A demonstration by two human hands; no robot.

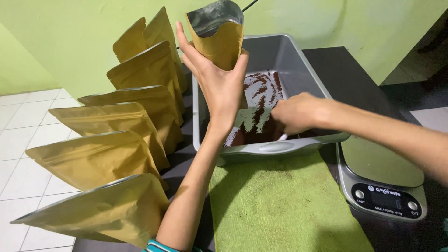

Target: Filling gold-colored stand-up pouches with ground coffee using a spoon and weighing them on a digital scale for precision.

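The left hand [219, 86] grips an open mustard-yellow foil-lined stand-up pouch [219, 37], held upright with its mouth up, over the grey plastic tub's [280, 51] left edge. Just right and lower, the right hand [296, 112] is closed around a white scoop handle [283, 136] in dark brown granules [261, 100].

White tool mostly hidden inside right hand [298, 113], tub's [275, 147] near floor behind its rim, lowest pouch [100, 210] cut off.

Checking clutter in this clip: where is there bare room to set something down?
Free: the green cloth between the grey tub and the near edge, and the scale platform. Crowded: the row of gold pouches along the left; both hands fill the tub.
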